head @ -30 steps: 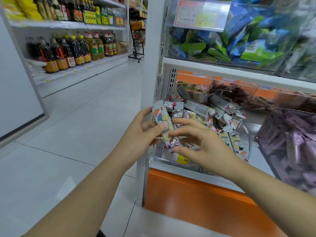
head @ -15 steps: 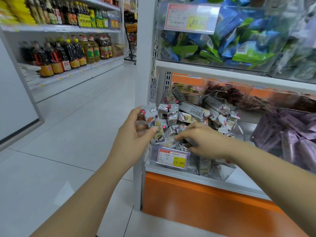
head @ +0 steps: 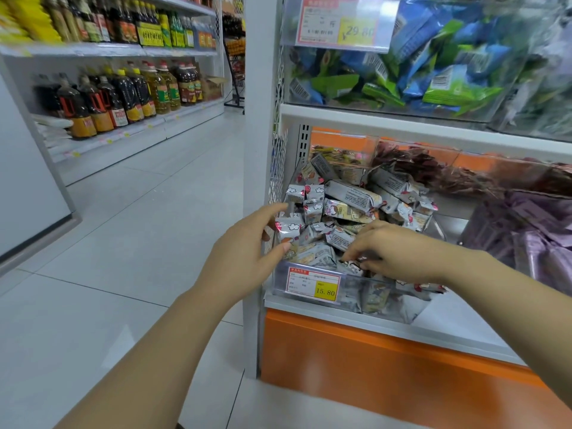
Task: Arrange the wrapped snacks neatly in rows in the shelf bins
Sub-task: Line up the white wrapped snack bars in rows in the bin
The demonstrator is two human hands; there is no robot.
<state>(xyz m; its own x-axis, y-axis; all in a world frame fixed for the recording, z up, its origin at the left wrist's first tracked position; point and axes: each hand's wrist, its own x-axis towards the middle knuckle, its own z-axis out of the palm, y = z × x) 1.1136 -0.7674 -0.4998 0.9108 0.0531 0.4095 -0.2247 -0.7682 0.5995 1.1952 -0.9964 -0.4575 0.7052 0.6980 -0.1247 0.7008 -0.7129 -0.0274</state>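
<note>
The clear bin [head: 387, 281] carries a red-and-white price tag [head: 312, 281] on its front wall, and the wrapped snacks [head: 349, 196] lie heaped above and behind that tag, pointing every way. Above and left of the tag, the left hand [head: 247, 252] holds a cloud-print snack [head: 289, 229] upright between thumb and spread fingers at the bin's side wall. Just above and right of the tag, the right hand [head: 399, 252] has its fingers curled narrow, pinching a front snack [head: 349, 264] low in the heap. To do this well, it is probably best to seat the upright piece against the side wall as the start of a row, then stand each pulled piece beside it, same face forward. The tag's yellow patch reads "15.80"; its small print is unreadable. Far above it, an upper tag [head: 340, 23] reads "29.80" before blue and green packets [head: 433, 72]. Wrapper text is too small to read.
</note>
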